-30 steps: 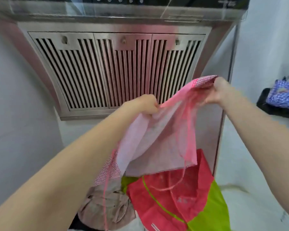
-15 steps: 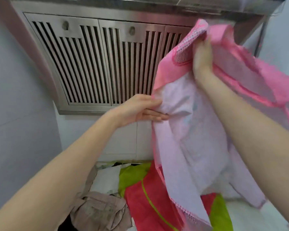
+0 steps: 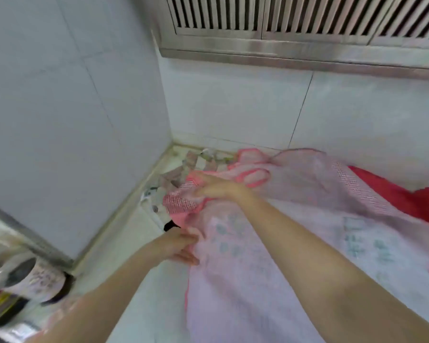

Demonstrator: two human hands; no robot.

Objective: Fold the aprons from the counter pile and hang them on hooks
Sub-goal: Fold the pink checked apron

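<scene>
Apron: the pink apron (image 3: 295, 243) lies spread out on the white counter (image 3: 134, 243), by the corner of the tiled wall (image 3: 60, 107).
Right hand: the right hand (image 3: 218, 188) is on the top end of the apron, where the checked pink trim is. Its fingers look curled into the cloth, but the picture is blurry.
Left hand: the left hand (image 3: 177, 246) is at the apron's left edge. The thumb and fingers seem to pinch the edge.
How it will handle: I think it is light, thin and floppy. It will not break. It may slide and bunch up on the smooth counter, so it needs smoothing flat.
Where to hold: the edges and corners look best, and the pink loop (image 3: 252, 177) at the top for a hook.
Other cloth: a red cloth (image 3: 394, 194) peeks out from under the apron on the right. Small crumpled cloth (image 3: 181, 169) sits in the corner.
Containers: a patterned pot (image 3: 39, 278) stands at the far left. I cannot tell what is in it.
Above: a metal vent hood (image 3: 307, 21).
</scene>
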